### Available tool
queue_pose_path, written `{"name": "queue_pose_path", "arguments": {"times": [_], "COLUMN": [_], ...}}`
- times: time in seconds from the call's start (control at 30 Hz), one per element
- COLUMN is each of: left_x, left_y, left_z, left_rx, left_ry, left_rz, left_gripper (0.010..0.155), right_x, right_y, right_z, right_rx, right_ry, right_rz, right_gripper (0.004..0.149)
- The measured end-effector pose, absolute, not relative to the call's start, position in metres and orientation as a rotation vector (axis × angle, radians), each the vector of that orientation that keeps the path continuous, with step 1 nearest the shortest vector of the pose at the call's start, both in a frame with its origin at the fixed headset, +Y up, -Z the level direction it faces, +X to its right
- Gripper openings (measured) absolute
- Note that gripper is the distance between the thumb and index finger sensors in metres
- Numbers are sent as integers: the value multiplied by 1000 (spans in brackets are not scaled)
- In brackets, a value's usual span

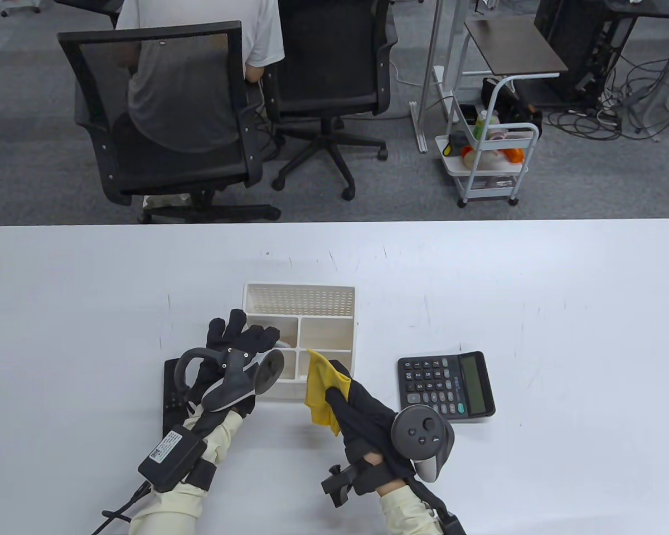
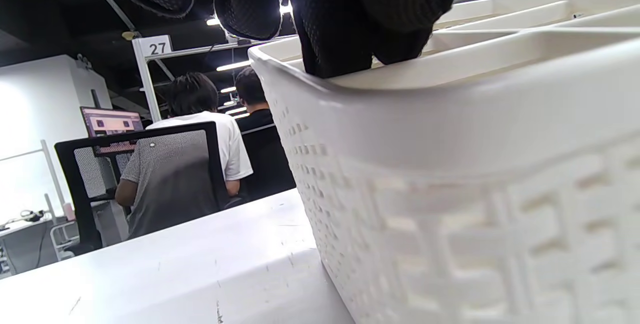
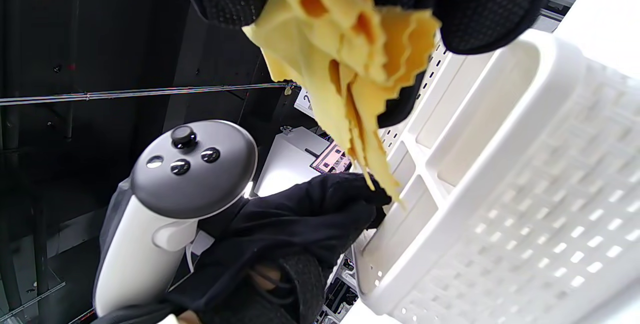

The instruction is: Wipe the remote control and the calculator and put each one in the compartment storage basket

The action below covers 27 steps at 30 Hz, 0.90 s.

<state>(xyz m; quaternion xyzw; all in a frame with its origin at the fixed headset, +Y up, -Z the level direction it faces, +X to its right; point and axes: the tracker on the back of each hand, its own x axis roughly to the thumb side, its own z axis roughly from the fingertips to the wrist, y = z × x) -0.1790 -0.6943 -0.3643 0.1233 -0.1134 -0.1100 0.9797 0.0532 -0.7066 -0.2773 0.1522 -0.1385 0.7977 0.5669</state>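
Observation:
The white compartment basket (image 1: 300, 296) stands mid-table. My left hand (image 1: 244, 333) lies over its front left corner with fingers spread; in the left wrist view its fingertips (image 2: 345, 23) touch the basket rim (image 2: 450, 78) and I see nothing held. A flat black object with small buttons (image 1: 173, 390), apparently the remote control, lies on the table left of the basket, partly under my left wrist. My right hand (image 1: 343, 393) pinches a crumpled yellow cloth (image 1: 319, 393) (image 3: 350, 43) just in front of the basket. The black calculator (image 1: 446, 386) lies face up to its right.
Beyond the table's far edge stand two black office chairs (image 1: 161, 111), one with a seated person, and a small white trolley (image 1: 488, 161). The left hand's tracker (image 3: 175, 189) shows in the right wrist view beside the basket wall (image 3: 525, 224).

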Motion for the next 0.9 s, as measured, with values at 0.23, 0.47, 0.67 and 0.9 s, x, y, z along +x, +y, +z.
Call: {"name": "queue_pose_path", "arguments": {"times": [0.23,0.47,0.67,0.9], "left_x": [-199,-240,-283,-317], "left_y": [-673,-656,-659,-703], "left_z": [-350,-337,-331,-333], "left_rx": [288,245,180,-293], "left_ry": [-218,-67,129,338], "left_rz": [-177,-146,-2,15], "left_gripper": [42,58,61,76], "right_x": [54,55,54,52], "right_y": [-707,-707,-709,-710], "right_z": [-278,-277,-277,-277], "right_rx": [351,347,353,360], "right_ry": [-330,-338,-334,-329], "right_rz": [1875,1885,1922,1949], "right_gripper": [53,53,53,53]}}
